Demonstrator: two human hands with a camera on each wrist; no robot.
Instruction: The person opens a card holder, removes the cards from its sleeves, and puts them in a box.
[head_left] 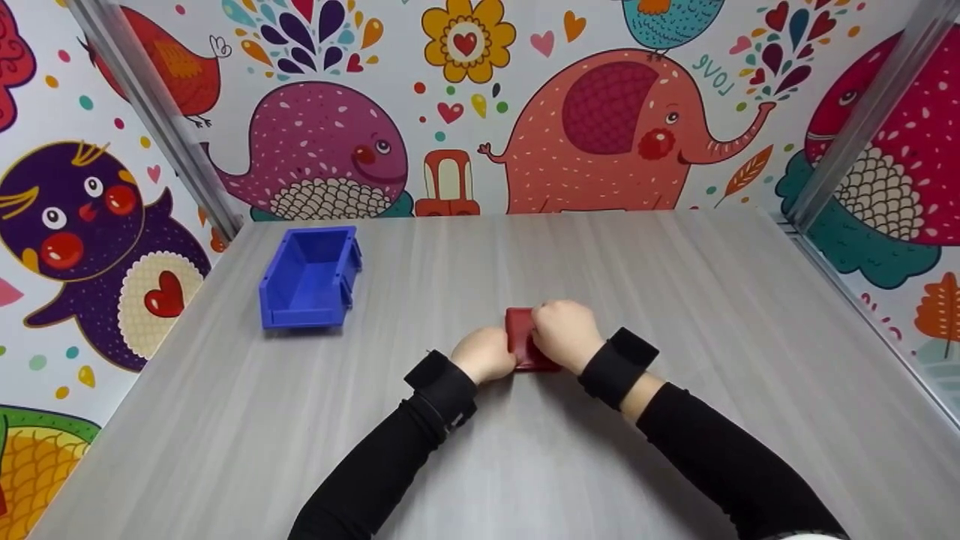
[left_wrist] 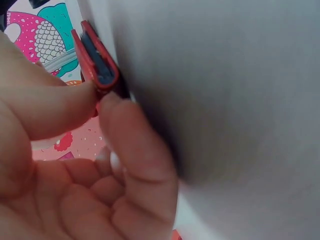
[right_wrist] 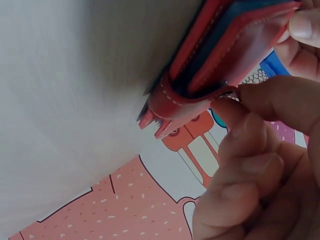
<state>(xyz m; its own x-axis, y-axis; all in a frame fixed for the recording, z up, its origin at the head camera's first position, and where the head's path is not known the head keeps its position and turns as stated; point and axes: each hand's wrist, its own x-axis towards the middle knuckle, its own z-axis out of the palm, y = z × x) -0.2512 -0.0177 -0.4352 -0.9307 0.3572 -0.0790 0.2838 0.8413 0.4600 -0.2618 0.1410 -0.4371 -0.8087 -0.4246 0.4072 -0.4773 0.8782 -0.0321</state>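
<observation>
Head view: shows a small rectangular red leather wallet (head_left: 520, 341) around mid-table, resting on or held just above a pale grey wood-grain table (head_left: 442, 270); cannot tell which. Held from both sides, with left hand (head_left: 484, 354) at its left edge and right hand (head_left: 566, 335) over its right part.

Left wrist view: pinches the wallet's folded end between thumb and forefinger; shows dark layers inside the fold.

Right wrist view: pinches by the end of a stitched red leather strap (right_wrist: 172, 102) wrapped round the wallet's edge, with other fingers curled in. Cannot tell strap fastened or loose.

Head view again: shows a rectangular blue plastic bin (head_left: 300, 318) toward the table's far left, well apart from wallet. Also shows black wristbands (head_left: 442, 386) and black sleeves (head_left: 727, 457) on both arms.
</observation>
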